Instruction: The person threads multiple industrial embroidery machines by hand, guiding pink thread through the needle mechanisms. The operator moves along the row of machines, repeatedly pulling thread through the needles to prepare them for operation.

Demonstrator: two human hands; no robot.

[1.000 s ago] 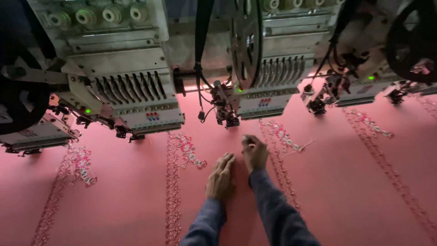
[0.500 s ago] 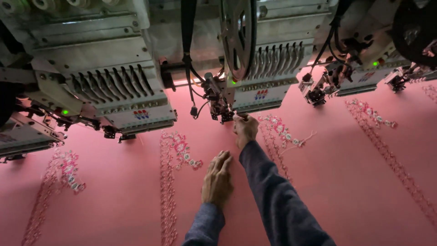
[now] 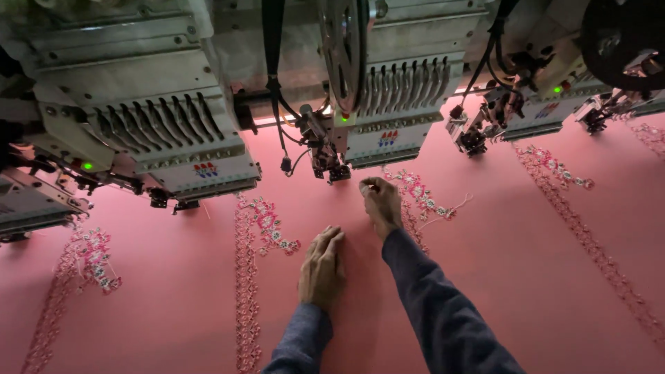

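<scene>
Left hand (image 3: 322,266): we press it flat at lower centre, fingers together, pinning the pink cloth (image 3: 173,305) taut.
Right hand (image 3: 381,203): fingertips pinched together under the centre embroidery head (image 3: 384,128), on what we cannot tell.

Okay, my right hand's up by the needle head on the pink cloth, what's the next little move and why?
Probably ease the right hand a bit further up to the needle foot. Its pinched fingertips sit just below and right of that head, apart from it, while the left hand lies flat, steadying the pink fabric.

R hand (image 3: 381,203) moved fwd from beside L hand (image 3: 323,269) toward needle head (image 3: 329,163).
</scene>
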